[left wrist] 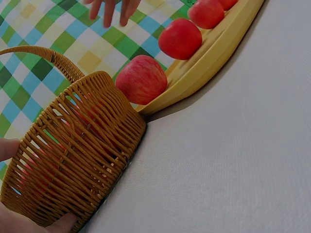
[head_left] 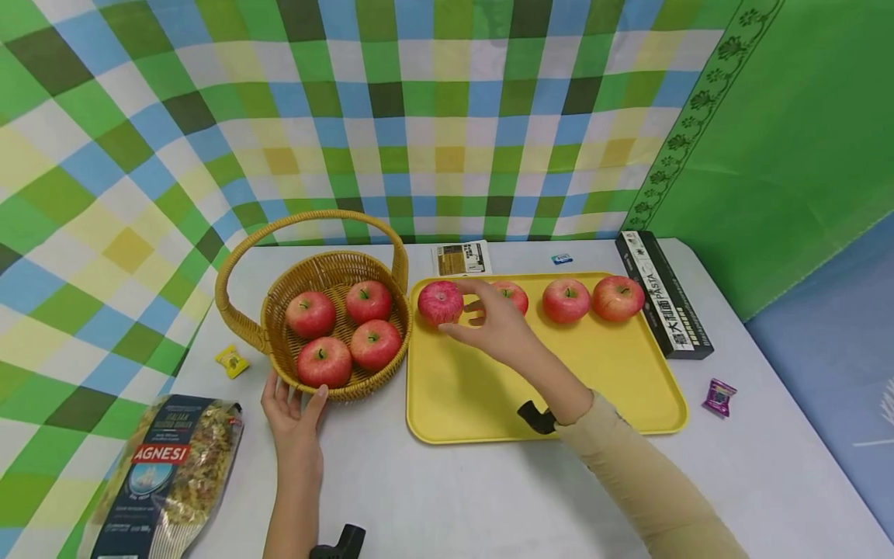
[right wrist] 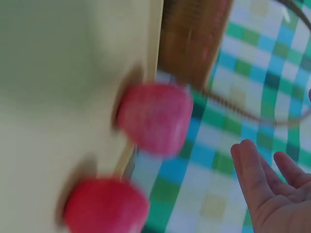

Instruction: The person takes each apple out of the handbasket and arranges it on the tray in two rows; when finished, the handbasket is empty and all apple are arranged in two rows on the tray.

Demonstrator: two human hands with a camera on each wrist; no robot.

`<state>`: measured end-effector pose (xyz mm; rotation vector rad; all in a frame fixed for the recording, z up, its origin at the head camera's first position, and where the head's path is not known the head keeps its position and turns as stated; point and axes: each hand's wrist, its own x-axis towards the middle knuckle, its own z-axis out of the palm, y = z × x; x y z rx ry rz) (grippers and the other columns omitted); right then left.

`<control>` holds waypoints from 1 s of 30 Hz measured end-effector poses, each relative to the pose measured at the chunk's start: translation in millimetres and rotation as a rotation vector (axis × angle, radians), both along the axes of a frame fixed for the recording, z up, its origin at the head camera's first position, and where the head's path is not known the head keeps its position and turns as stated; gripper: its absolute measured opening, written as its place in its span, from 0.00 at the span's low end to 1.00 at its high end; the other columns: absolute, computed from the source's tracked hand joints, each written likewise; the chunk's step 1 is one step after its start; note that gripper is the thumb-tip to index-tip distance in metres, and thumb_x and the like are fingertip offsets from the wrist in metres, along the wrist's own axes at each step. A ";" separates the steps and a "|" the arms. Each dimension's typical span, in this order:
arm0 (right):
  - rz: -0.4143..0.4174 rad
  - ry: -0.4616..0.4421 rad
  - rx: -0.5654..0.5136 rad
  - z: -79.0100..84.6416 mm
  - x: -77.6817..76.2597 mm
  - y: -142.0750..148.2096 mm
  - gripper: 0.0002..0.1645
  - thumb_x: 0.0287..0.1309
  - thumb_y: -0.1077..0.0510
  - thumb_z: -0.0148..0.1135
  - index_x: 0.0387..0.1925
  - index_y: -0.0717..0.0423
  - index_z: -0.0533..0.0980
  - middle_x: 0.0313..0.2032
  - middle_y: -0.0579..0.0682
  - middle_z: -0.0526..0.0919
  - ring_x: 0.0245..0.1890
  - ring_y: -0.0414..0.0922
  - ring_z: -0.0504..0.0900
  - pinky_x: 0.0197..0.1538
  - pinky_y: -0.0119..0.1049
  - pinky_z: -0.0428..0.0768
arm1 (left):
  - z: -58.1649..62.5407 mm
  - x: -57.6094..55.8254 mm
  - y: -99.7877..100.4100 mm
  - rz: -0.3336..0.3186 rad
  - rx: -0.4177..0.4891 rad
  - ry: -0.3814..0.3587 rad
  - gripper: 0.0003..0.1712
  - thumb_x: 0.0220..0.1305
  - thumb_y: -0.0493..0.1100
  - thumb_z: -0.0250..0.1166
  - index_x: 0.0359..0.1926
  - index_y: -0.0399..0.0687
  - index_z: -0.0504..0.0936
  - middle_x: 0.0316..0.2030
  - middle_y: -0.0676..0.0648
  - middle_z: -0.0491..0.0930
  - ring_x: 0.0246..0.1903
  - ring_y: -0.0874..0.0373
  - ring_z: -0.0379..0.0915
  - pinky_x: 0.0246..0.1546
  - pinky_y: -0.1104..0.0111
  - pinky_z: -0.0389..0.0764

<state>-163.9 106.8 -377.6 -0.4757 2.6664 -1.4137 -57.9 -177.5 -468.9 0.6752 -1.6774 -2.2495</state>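
My left hand (head_left: 293, 415) holds the near side of a wicker basket (head_left: 334, 394), thumb up at the rim and fingers against the outer wall. Several red apples (head_left: 324, 362) lie inside it. To its right, a yellow tray (head_left: 482, 404) carries a row of apples along its far edge. In the head view my right hand (head_left: 499, 326) overlaps this row, thumb and fingers spread beside the leftmost apple (head_left: 440, 301). Both wrist views show that right hand (right wrist: 277, 194) apart from the apples, with nothing in its fingers.
A pasta bag (head_left: 164, 473) lies at the near left, below a yellow candy (head_left: 232, 361). A black pasta box (head_left: 663, 295) leans along the tray's right edge, with a purple candy (head_left: 719, 397) nearby. Behind the tray lie a printed card (head_left: 462, 258) and a small blue packet (head_left: 562, 258).
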 end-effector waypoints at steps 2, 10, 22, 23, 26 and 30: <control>0.034 0.007 0.024 -4.4 -0.3 -18.8 0.45 0.49 0.44 0.73 0.66 0.51 0.66 0.62 0.50 0.71 0.54 0.51 0.76 0.53 0.45 0.80 | 0.1 -0.1 0.3 -0.001 -0.003 -0.004 0.51 0.62 0.39 0.66 0.73 0.69 0.43 0.74 0.52 0.41 0.72 0.54 0.41 0.63 0.64 0.67; 0.176 -0.035 0.087 -15.7 -5.1 -74.3 0.45 0.50 0.42 0.72 0.65 0.53 0.66 0.57 0.50 0.75 0.52 0.50 0.76 0.47 0.34 0.81 | 1.7 -1.0 1.9 -0.001 -0.015 0.003 0.50 0.63 0.38 0.66 0.73 0.68 0.43 0.74 0.52 0.42 0.72 0.54 0.42 0.62 0.65 0.67; 0.199 0.030 0.300 -17.2 -15.2 -109.2 0.45 0.50 0.39 0.69 0.65 0.54 0.67 0.58 0.51 0.74 0.53 0.44 0.74 0.55 0.39 0.78 | 2.8 0.3 1.7 -0.003 -0.015 -0.005 0.50 0.64 0.38 0.65 0.74 0.68 0.43 0.74 0.52 0.42 0.72 0.54 0.41 0.63 0.65 0.66; 0.199 0.032 0.313 -17.9 -16.0 -111.4 0.45 0.50 0.39 0.69 0.66 0.53 0.67 0.58 0.50 0.74 0.53 0.44 0.75 0.55 0.39 0.78 | 2.7 0.4 1.8 -0.003 -0.016 -0.008 0.50 0.64 0.38 0.65 0.74 0.68 0.43 0.74 0.52 0.42 0.72 0.54 0.41 0.63 0.65 0.66; 0.202 0.037 0.328 -20.9 -18.5 -116.5 0.45 0.49 0.40 0.69 0.67 0.52 0.66 0.58 0.50 0.75 0.52 0.43 0.75 0.55 0.38 0.78 | 2.6 0.5 1.9 -0.005 -0.018 -0.015 0.50 0.64 0.38 0.65 0.74 0.68 0.42 0.74 0.53 0.42 0.72 0.54 0.41 0.63 0.65 0.66; 0.196 0.043 0.332 -24.7 -21.8 -121.0 0.46 0.49 0.39 0.69 0.67 0.51 0.66 0.58 0.49 0.75 0.53 0.43 0.74 0.56 0.38 0.77 | 3.2 0.8 0.7 -0.001 -0.027 -0.017 0.50 0.64 0.38 0.65 0.74 0.68 0.42 0.74 0.52 0.42 0.72 0.54 0.41 0.63 0.65 0.66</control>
